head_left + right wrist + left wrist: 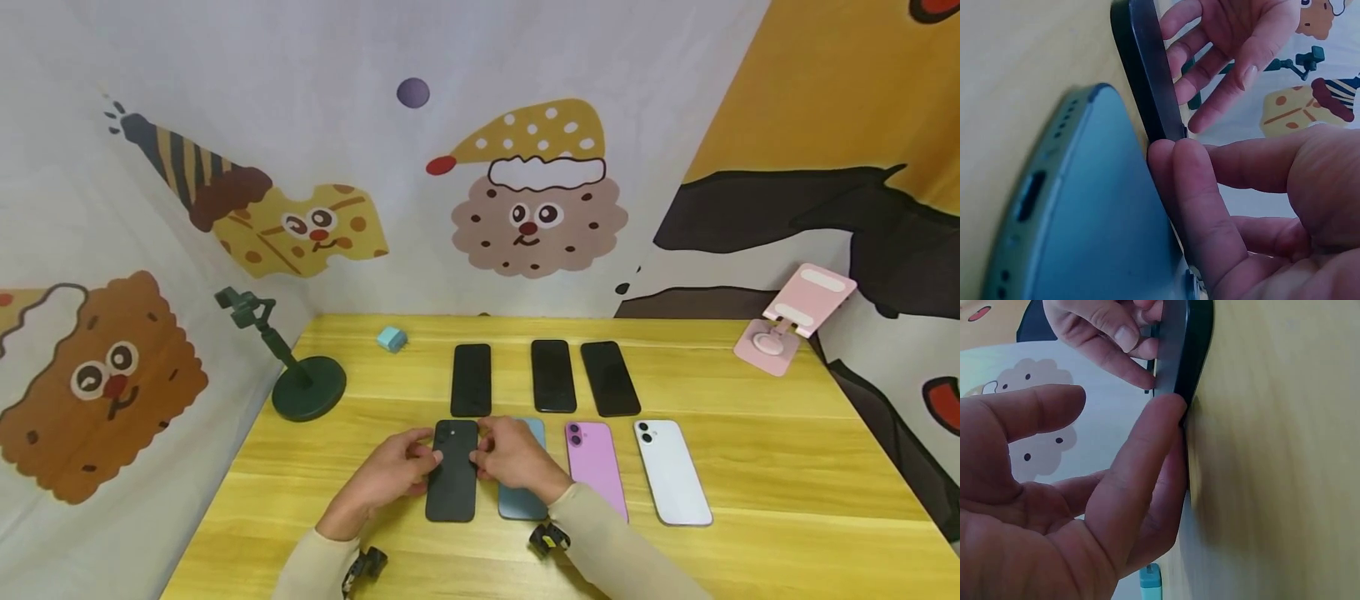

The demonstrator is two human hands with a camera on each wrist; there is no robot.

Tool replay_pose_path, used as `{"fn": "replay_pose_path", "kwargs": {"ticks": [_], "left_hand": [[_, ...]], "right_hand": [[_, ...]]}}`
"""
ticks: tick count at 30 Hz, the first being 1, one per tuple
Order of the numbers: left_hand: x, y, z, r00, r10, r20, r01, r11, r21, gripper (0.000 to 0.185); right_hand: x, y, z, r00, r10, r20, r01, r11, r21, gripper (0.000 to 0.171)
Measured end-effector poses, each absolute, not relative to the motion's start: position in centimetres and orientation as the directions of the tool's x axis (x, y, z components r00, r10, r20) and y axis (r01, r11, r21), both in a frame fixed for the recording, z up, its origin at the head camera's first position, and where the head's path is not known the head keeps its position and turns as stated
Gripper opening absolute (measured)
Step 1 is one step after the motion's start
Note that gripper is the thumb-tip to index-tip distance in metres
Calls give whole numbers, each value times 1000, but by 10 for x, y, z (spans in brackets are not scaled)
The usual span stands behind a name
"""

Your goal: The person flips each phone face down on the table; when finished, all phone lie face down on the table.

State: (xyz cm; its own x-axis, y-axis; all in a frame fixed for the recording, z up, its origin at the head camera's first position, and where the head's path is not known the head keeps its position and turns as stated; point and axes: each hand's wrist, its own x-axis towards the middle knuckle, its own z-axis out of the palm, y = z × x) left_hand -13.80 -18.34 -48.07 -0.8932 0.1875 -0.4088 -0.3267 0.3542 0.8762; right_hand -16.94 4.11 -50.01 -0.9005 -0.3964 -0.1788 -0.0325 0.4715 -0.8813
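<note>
A black phone [451, 483] lies back up on the table, its camera lenses at the far end. My left hand [393, 471] is at its left edge; in the left wrist view one extended fingertip [1169, 409] meets the phone's side while the thumb stands apart. On the opposite edge, my right hand [513, 454] touches the side with its fingertips [1191, 153]. Partly hidden below the right hand is a blue phone [522, 503], back up as well. The right wrist view shows the blue phone's port end [1032, 194] up close.
To the right lie a pink phone [596, 467] and a white phone [673, 475]. Farther back are three dark phones [471, 381]. A green stand [307, 389] is at left, a small blue cube-shaped thing [392, 339] behind, a pink folding stand [768, 350] at far right.
</note>
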Motion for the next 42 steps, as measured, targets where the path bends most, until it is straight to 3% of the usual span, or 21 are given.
{"fn": "replay_pose_path", "kwargs": {"ticks": [18, 27, 42], "left_hand": [[-139, -193, -482, -890, 202, -409, -331, 331, 884, 58], [-147, -194, -476, -927, 141, -348, -272, 387, 881, 46], [-177, -173, -471, -951, 198, -239, -149, 385, 911, 51]], "right_hand": [[-171, 46, -501, -900, -406, -159, -57, 471, -880, 54], [-177, 49, -499, -919, -377, -113, -79, 458, -885, 47], [-203, 55, -497, -961, -275, -8, -136, 501, -855, 32]]}}
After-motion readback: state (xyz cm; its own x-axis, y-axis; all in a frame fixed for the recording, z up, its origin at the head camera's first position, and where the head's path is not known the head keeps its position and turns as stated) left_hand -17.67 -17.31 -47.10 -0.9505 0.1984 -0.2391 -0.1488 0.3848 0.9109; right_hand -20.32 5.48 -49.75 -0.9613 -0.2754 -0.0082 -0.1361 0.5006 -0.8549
